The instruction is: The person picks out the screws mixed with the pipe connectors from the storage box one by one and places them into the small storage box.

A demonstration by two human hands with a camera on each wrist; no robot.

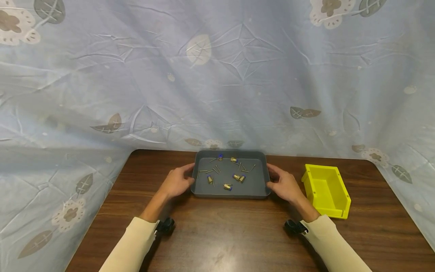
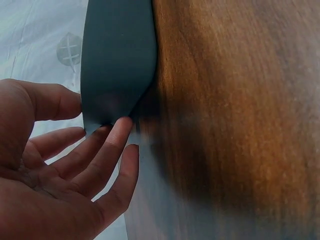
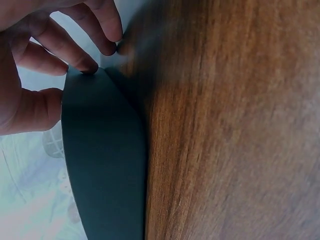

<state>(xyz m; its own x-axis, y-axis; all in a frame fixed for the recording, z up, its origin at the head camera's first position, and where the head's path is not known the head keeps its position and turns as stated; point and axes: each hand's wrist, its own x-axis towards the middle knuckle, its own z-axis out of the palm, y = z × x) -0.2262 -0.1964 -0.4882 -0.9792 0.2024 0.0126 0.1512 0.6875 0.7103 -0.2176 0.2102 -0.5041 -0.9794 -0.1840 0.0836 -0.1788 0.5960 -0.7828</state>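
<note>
A dark grey rectangular tray [image 1: 253,189] lies on the wooden table, held at both short ends. My left hand [image 1: 176,182] grips its left end; in the left wrist view the thumb meets the rim and fingertips touch the outer wall of the tray [image 2: 120,45]. At the right end, my right hand [image 1: 284,185] holds it likewise, thumb at the rim and fingers against the outside of the tray [image 3: 102,160]. Inside are several brass fittings with blue collars, such as one fitting [image 1: 227,186] near the front, and several thin screws [image 1: 218,169] scattered loosely.
To the right of my right hand stands a yellow open bin [image 1: 308,185]. The brown wooden table [image 1: 221,234] extends toward me in front of the tray. A patterned pale cloth [image 1: 217,94] hangs behind the table and along its sides.
</note>
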